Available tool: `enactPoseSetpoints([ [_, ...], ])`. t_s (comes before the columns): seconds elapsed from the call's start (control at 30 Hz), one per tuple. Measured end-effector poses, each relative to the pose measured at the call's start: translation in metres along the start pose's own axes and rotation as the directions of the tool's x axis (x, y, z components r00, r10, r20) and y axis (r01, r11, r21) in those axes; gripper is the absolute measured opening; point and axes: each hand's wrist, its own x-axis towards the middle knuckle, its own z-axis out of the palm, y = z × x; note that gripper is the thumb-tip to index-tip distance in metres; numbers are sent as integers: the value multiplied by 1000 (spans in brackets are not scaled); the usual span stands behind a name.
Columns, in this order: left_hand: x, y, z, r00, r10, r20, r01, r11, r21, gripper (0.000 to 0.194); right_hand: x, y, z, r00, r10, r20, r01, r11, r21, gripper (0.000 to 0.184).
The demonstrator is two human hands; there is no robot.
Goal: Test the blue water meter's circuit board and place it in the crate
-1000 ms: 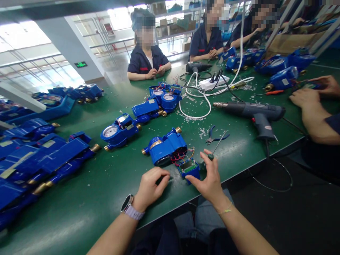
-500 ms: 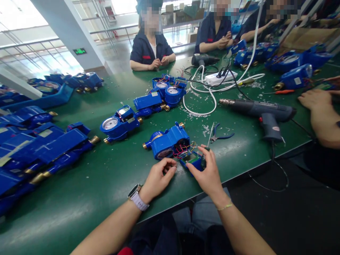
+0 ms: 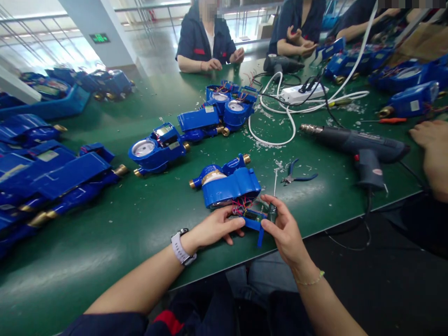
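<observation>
A blue water meter (image 3: 231, 186) with brass ends lies tipped on the green table in front of me, its red wires running out to a small blue cover (image 3: 252, 224) that carries a circuit board. My left hand (image 3: 220, 226) pinches the cover's left end between thumb and fingers. The cover's right end is in my right hand (image 3: 284, 228), which also keeps a screwdriver (image 3: 272, 210) tucked in the fingers, shaft pointing away. Just beyond the screwdriver tip lie blue-handled cutters (image 3: 297, 176).
A heat gun (image 3: 360, 147) rests at the right, near a co-worker's arm (image 3: 434, 154). Behind are a white power strip (image 3: 304, 93) and its looped cable. More blue meters (image 3: 159, 148) stand on the table (image 3: 140, 242), with many at the left. Co-workers sit across.
My left hand has moved right and taken hold of the cover, which is now tilted up. The meter has turned, with more of its side showing. The view has shifted slightly.
</observation>
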Motion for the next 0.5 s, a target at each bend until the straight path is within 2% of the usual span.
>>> enactPoseSetpoints([
  [0.13,-3,0,-3,999,-11,45,9,999,41,71,-12,0,8,995,-80,54,77,996,53,53],
  [0.27,-12,-4,1,996,-26,89,30,998,-49,71,-22,1,11,991,-112,78,110,994,28,57],
  [0.33,-15,-7,5,997,-32,65,41,989,-144,74,-25,1,11,988,-107,112,109,994,-8,57],
  [0.43,-20,-11,14,999,-14,-30,5,961,-278,70,-26,0,10,983,-116,141,134,983,-126,57],
  [0.5,-24,-13,19,997,-6,-73,-14,960,-278,63,-23,0,8,988,-111,110,131,970,-203,51],
])
